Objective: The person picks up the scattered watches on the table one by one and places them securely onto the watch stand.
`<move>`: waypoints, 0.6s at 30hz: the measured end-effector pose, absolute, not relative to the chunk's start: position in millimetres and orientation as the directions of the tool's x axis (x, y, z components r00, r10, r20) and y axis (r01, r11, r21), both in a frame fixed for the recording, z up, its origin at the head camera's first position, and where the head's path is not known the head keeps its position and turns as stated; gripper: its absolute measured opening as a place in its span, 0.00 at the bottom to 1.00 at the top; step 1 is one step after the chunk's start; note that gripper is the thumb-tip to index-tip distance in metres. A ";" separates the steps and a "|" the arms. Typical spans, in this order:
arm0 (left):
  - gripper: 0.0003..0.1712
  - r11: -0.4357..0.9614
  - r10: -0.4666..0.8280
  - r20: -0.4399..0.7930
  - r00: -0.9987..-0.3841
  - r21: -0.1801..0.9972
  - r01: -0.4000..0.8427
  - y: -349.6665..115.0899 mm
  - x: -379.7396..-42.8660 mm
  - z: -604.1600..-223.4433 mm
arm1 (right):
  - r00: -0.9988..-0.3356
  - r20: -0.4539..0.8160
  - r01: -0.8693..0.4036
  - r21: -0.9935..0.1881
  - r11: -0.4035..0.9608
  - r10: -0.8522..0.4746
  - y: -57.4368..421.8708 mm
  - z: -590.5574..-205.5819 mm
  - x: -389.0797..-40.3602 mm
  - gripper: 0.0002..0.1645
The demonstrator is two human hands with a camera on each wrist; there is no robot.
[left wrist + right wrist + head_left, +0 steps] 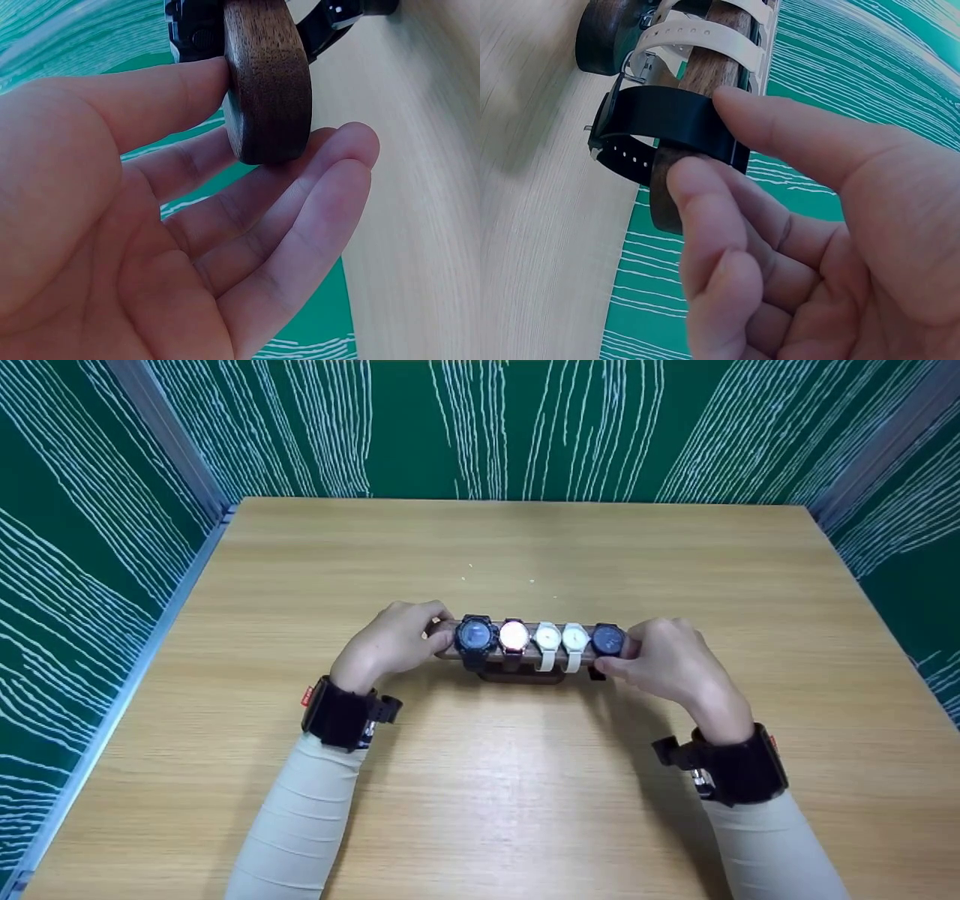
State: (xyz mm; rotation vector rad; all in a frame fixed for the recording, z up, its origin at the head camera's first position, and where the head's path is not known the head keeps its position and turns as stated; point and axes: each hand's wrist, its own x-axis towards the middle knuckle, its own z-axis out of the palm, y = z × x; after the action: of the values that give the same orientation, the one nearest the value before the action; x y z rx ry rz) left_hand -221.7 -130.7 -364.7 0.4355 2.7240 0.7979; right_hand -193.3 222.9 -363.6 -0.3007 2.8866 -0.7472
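A dark wooden watch stand (268, 90) carries several watches in a row on its bar. From the left come a bulky black watch (475, 636), one with a glare-bright dial (514, 636), two white watches (575, 638) and a dark round-faced watch (607, 640). My left hand (394, 639) grips the bar's left end, thumb on one face and fingers curled behind. At the other end my right hand (671, 664) pinches the bar beside the black strap (671, 116). The stand's base (521, 677) shows below the bar, partly hidden by it.
The wooden table (510, 795) extends around the stand on all sides. A few tiny pale specks (532, 581) lie beyond it. Green panels with white streaks (405, 427) border the table at the back and both sides.
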 end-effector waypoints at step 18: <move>0.25 0.816 0.300 -0.162 -0.940 0.554 0.166 -139.8 -219.5 -361.0 | -0.953 -0.121 -0.187 -0.480 0.857 -0.276 235.7 -350.5 -189.7 0.13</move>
State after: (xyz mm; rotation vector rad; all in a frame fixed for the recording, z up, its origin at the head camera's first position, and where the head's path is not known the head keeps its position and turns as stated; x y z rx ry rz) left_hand -219.5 -139.8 -361.0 0.3598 2.7591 0.8092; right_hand -189.7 235.7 -350.5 -0.3587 2.8465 -0.7075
